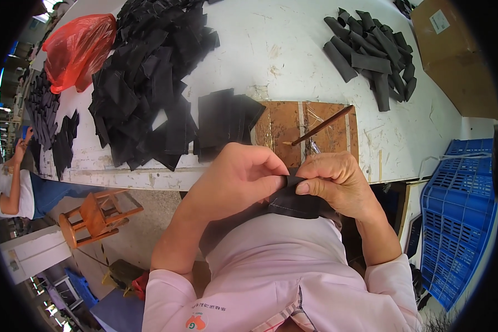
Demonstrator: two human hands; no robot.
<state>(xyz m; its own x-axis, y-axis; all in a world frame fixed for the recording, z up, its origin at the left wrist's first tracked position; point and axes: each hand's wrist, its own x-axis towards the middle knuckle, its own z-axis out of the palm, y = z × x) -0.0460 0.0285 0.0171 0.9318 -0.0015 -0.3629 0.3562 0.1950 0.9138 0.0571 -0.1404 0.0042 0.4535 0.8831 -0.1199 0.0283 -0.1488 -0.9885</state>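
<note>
Your left hand (240,174) pinches the upper edge of a stitched black fabric piece (296,202) between thumb and fingers, nearly closed; your right hand (335,181) pinches it just beside, likewise. The piece extends below your fingertips, between both hands, near the white table (260,50) and in front of your pale shirt (282,249).

The white counter (271,50) is lit brightly and fairly evenly, with only soft shadows cast. Light strips (0,77) are blown out along the far left rim. Glossy highlights are thrown off the red plastic bag (80,50), while folds in the black cloth heap (149,83) are partly swallowed by darkness. The blue crate (459,216) is bent by fisheye distortion, and the corners are blacked out.
</note>
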